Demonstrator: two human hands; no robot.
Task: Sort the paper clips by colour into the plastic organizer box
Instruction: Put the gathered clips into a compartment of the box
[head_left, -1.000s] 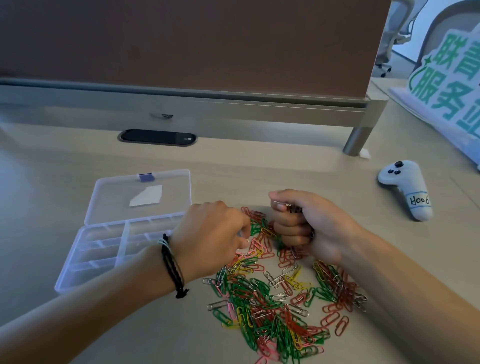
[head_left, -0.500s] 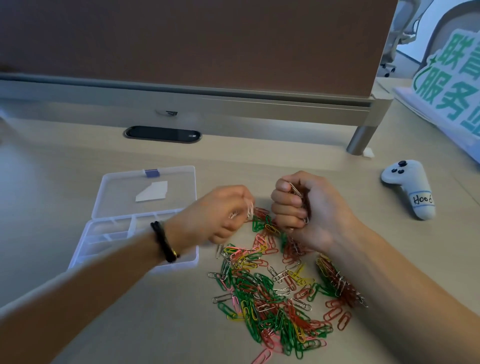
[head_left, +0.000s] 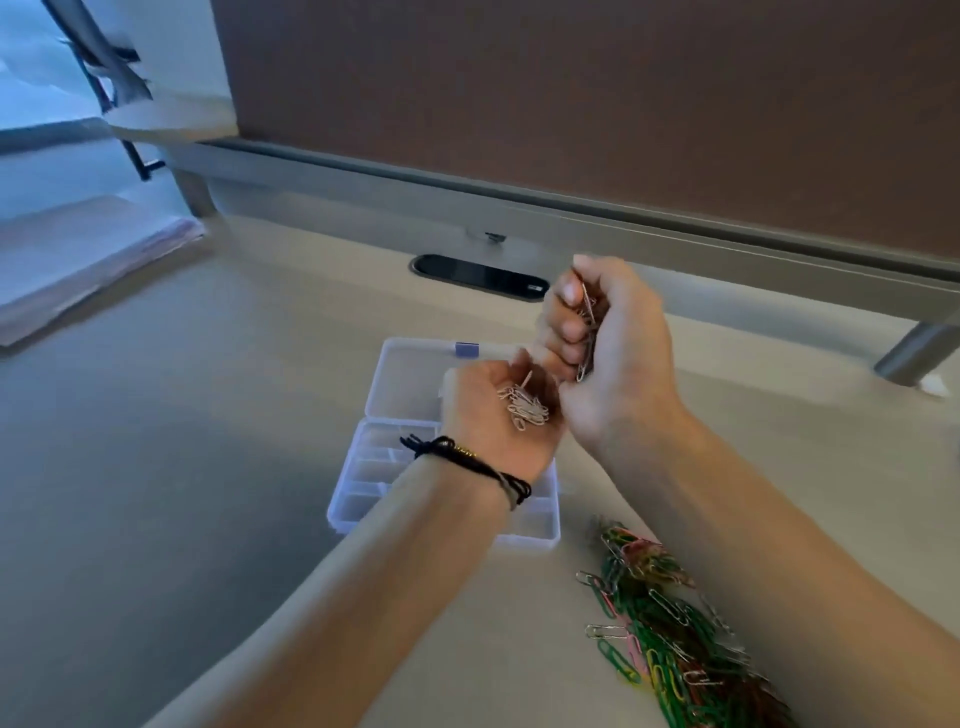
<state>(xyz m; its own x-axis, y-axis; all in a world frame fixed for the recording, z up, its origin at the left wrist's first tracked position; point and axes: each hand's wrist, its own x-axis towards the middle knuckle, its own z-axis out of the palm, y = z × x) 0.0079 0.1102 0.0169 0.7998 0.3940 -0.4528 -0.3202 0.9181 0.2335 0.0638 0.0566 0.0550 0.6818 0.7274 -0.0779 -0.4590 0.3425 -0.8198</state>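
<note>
Hands, both raised above the counter (head_left: 218, 519), touching near frame centre.
- Right hand (head_left: 608, 348): clenched round a bunch of silver clips (head_left: 587, 332), strands hanging out of the fist along a roughly 12-to-6 line. Sits at approx 1 o'clock from the left hand.
- Left hand (head_left: 498, 421): palm up, fingers cupped, cradling a small heap of pale clips (head_left: 524, 408). Black cord bracelet (head_left: 467, 462) on wrist.
- Organizer box (head_left: 374, 467): clear plastic, lid (head_left: 410, 379) hinged open toward 12, compartments toward 6. Lies directly under the left hand; long axis approx 12-to-6. Visible compartments look unfilled; part hidden by the forearm.
- Mixed clip pile (head_left: 670, 639): green, pink, yellow, silver, on counter at approx 5 o'clock from the hands, just beside the box's near-right corner.

Judgement: left hand is nearer the box, so a drop into a compartment needs only a tip downward. Which compartment, can't tell.
</note>
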